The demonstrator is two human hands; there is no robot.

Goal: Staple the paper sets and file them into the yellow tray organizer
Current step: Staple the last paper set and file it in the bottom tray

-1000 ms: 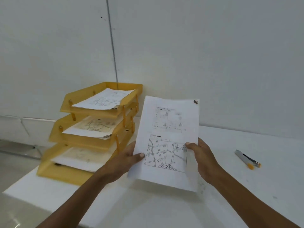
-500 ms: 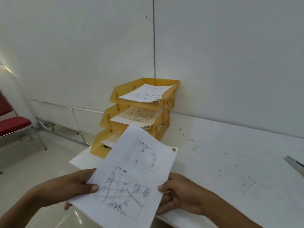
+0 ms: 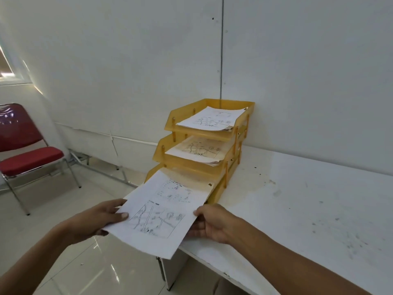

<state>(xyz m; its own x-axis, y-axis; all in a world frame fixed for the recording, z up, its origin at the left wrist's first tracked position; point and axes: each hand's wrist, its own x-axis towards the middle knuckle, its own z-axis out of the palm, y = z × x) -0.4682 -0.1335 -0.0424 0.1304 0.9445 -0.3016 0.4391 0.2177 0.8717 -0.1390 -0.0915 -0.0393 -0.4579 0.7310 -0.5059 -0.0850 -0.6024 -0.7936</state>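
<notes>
While the white worktop fills the right side and runs along the wall, one red folding chair stands on the tiled floor well off to the left. One yellow tray organizer with three stacked tiers stands at the worktop's left end, against its back edge. The top tier carries one stack of printed sheets and the middle tier another. A third paper set is held beyond the worktop's left front corner, its far edge at the mouth of the bottom tier, just under the middle tier's front lip. The left hand pinches its left edge, thumb on top and fingers beneath. The right hand grips its right edge the same way. One staple shows at the set's far right corner.
</notes>
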